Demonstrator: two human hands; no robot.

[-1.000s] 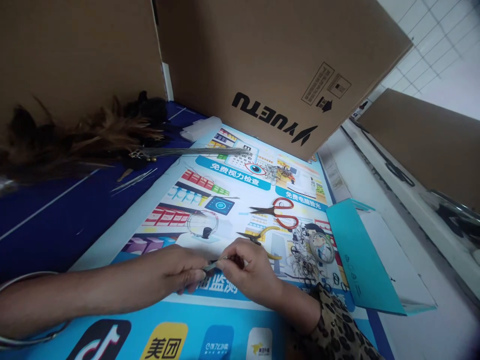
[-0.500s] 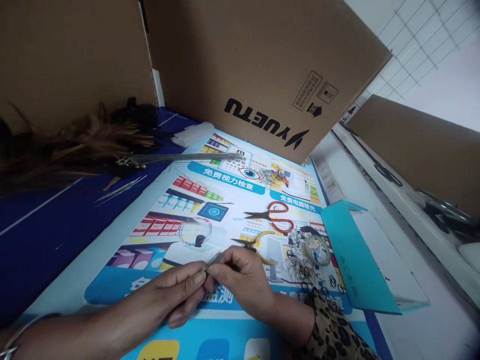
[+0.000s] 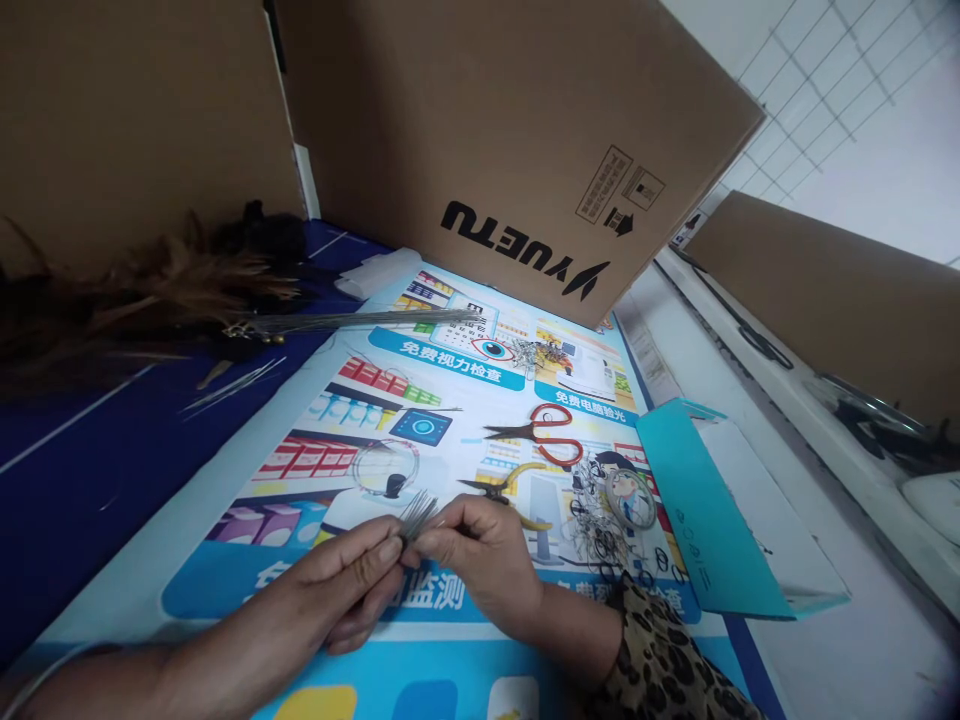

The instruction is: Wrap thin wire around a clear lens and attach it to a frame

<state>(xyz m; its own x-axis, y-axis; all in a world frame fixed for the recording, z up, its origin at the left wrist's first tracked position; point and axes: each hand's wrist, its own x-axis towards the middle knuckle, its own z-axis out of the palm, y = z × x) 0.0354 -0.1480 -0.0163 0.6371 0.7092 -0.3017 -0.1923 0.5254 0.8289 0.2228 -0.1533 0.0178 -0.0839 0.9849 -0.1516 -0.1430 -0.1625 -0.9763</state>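
Note:
My left hand and my right hand meet low in the view over a printed poster. Both pinch a small bundle of thin metal wires that fans out upward between the fingertips. Just beyond my right hand lie yellow-handled pliers and red-handled scissors. A roll of clear tape rests on a heap of small wire pieces to the right. A leopard-print sleeve covers my right wrist.
Brown feathers and a long bundle of wires lie at the back left on blue cloth. Tall cardboard boxes wall the back. A teal folder stands at right. A small coil of wire lies mid-poster.
The wire bundle has turned from lying level between my fingers to pointing up and fanning out. Both hands shifted slightly left and lower in view as the camera moved.

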